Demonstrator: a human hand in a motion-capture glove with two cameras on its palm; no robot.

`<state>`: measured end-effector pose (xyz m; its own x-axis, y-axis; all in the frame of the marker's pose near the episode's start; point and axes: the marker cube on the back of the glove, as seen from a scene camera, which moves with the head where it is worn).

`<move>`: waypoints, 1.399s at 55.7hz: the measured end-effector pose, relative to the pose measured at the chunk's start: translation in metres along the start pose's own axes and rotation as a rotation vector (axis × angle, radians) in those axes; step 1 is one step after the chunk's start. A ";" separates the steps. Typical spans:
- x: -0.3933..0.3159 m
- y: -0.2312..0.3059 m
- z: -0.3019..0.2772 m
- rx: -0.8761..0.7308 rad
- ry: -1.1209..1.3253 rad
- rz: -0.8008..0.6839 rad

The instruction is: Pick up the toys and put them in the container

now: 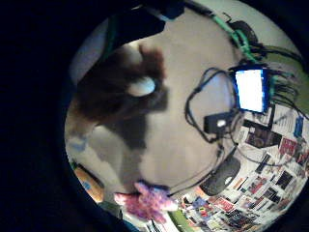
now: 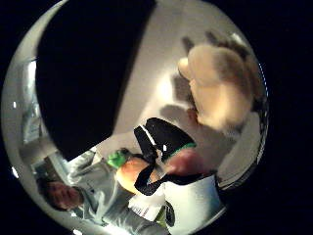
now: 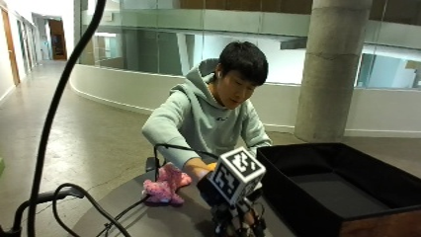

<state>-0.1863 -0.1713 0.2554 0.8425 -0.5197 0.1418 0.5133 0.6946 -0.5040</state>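
Seated behind a round grey counter (image 3: 131, 207), leaning forward in a pale green hoodie, right arm stretched down toward the near edge. Right hand (image 3: 220, 197) low over the counter, mostly hidden behind its own rig in the outside view; cannot tell whether the fingers are apart, together or clamped on anything. Pink and purple starfish plush toy (image 3: 163, 186) lying flat on the counter, just beside the reaching forearm and apart from the hand. Large black container (image 3: 368, 190) open-topped at the counter's other side, close by the hand, its dark floor visible.

Seen from the little finger side of the palm: a brown plush toy with a pale patch (image 1: 126, 87), blurred, close to the palm over the counter, contact not discernible; the starfish again (image 1: 145, 200) further off on the counter beside an orange and blue toy (image 1: 88, 183) near the rim.

Seen from the thumb side: a cream and tan plush toy (image 2: 220, 93) lying on the counter, the container's black wall (image 2: 88, 73) rising beside it.
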 end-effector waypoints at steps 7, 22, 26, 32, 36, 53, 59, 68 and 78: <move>0.023 -0.026 0.016 0.157 -0.009 -0.001; 0.024 -0.037 0.018 0.420 -0.127 0.040; 0.025 -0.036 0.012 0.418 -0.130 0.093; 0.020 -0.024 0.011 0.184 -0.194 0.154; 0.001 0.002 0.011 0.057 -0.180 0.174; -0.085 0.082 -0.144 0.299 -0.085 0.099; -0.144 0.087 -0.196 0.453 -0.049 0.042; -0.200 0.059 -0.251 0.652 -0.070 -0.060; -0.252 0.022 -0.230 0.390 -0.188 -0.121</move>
<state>-0.4249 -0.1400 0.0124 0.7694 -0.5343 0.3500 0.6027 0.7888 -0.1208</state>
